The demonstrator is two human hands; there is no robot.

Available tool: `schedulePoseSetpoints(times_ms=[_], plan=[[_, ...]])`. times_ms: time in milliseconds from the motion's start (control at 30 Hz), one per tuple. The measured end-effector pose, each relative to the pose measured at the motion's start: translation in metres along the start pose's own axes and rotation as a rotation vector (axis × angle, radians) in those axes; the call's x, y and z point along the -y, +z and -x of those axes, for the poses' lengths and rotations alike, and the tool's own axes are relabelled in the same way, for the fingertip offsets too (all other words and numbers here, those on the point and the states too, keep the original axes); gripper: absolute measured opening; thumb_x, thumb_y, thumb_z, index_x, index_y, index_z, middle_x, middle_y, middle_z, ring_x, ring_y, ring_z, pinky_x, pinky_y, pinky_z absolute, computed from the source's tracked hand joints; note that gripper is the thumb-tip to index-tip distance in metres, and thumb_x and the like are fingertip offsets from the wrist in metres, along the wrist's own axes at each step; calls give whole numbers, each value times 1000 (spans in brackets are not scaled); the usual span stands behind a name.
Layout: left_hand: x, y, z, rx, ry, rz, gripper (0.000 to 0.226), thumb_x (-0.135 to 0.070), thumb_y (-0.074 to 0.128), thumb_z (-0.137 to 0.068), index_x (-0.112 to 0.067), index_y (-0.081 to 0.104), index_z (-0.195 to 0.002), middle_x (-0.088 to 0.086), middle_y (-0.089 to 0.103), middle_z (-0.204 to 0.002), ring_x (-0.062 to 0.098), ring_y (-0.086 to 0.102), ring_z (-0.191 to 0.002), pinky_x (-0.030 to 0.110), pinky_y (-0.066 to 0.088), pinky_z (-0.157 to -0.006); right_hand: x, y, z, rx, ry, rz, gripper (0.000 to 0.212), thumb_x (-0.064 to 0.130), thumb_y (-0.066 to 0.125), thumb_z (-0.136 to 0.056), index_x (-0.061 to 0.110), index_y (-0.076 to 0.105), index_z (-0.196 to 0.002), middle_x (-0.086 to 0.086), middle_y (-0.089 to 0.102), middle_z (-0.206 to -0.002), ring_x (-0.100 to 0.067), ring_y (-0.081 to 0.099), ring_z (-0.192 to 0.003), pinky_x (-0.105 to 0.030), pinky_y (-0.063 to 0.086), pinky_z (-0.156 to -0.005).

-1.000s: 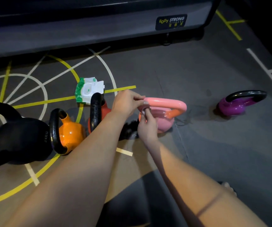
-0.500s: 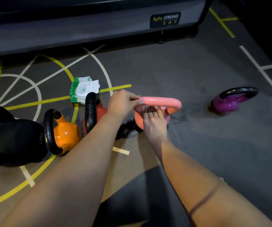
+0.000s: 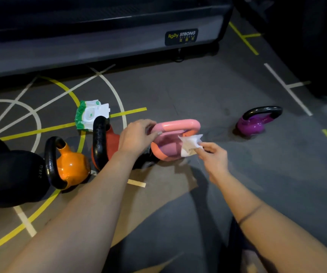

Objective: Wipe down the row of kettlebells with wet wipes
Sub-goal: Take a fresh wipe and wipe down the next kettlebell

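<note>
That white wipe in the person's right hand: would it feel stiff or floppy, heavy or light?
Probably floppy: the wet wipe is crumpled and creased where the right hand pinches it. Likely very light, since a few fingertips alone hold it up at the pink kettlebell. It would probably drape, not roll.

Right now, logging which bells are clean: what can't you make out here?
Head view:
- Black kettlebell: cut off by the left edge.
- Red kettlebell: body partly behind the left hand.
- Pink kettlebell: right side behind the wipe.
- Wipe pack: print too small to read.
</note>
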State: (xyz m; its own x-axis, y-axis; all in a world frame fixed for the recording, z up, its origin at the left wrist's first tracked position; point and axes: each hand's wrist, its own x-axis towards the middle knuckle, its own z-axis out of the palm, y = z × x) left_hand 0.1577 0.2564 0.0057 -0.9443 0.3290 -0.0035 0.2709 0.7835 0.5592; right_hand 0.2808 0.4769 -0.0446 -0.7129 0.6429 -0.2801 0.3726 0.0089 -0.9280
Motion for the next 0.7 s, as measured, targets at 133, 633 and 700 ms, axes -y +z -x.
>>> schedulePoseSetpoints(times_ms=[133,633,700], plan=[[-31,16,19,-197,206,-9,19,-43,70,-91,-26,71,-100,-6,60,-93,18,59,-94,33,48,-72,24,-29,-22,172,99,-155,21,-3,79,-81,12,67,-89,-10,67,-88,-17,63,-76,-25,56,-69],[-52,36,-25,-138,266,-170,43,-38,60,-93,-19,60,-131,4,52,-109,28,57,-105,44,47,-87,6,-8,-59,142,-35,-35,31,3,77,-83,15,71,-111,1,72,-97,-3,65,-78,-15,50,-72],[-39,38,-33,16,232,-178,54,-47,50,-94,-20,55,-140,5,51,-117,29,53,-118,47,45,-97,6,7,-64,144,-65,48,37,12,79,-78,24,73,-111,4,75,-98,-11,68,-85,-25,53,-78]])
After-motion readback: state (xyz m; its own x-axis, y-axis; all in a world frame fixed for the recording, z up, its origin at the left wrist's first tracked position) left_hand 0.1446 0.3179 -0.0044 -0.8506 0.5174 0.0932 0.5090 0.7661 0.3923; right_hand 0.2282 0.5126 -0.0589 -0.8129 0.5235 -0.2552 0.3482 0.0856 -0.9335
